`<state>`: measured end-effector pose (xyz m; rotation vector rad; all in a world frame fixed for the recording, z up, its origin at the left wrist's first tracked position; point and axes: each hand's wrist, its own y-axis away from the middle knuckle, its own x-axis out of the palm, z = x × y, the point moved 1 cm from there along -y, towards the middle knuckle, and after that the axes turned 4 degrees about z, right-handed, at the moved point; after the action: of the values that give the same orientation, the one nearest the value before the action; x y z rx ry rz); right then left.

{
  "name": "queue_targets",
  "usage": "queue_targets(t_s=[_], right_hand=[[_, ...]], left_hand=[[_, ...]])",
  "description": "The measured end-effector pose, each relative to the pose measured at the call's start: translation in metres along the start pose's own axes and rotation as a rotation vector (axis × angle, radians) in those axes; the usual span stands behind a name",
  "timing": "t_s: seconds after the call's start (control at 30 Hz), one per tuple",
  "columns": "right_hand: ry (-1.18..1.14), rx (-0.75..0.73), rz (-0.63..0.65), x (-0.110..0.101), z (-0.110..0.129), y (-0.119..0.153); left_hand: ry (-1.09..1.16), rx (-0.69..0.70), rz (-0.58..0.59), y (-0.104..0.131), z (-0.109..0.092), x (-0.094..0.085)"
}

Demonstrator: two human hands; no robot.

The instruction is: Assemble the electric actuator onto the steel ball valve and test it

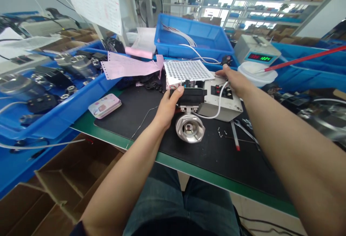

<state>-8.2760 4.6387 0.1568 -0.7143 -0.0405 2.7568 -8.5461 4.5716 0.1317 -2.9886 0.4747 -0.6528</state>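
Observation:
A shiny metal ball valve [190, 128] stands on the black mat with its round opening towards me. On top of it sits a black actuator housing [190, 96], whose left side my left hand [168, 107] grips, thumb on top. Behind it is a grey metal control box [221, 108] with red and black terminals [222, 91]. My right hand [234, 79] is at this box's far right edge, fingers bent over it; some fingertips are hidden. A white cable [220, 106] loops from near the valve up towards the terminals. A sheet of round stickers [189, 71] lies behind the actuator.
Small screws [222, 133], a red-tipped screwdriver [235, 137] and a wrench [246, 132] lie at right. A blue bin [159, 47] and a power supply [254, 50] stand behind. Metal valve parts fill the left blue bin [89, 92]. A pastel tin [105, 105] lies left.

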Motion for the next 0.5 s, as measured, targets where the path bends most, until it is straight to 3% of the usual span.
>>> queue_targets(t_s=[0.5], right_hand=[[-0.011,0.001,0.010,0.0009,0.0059,0.0065]], left_hand=[[0.008,0.122,-0.034,-0.0007,0.0069,-0.0037]])
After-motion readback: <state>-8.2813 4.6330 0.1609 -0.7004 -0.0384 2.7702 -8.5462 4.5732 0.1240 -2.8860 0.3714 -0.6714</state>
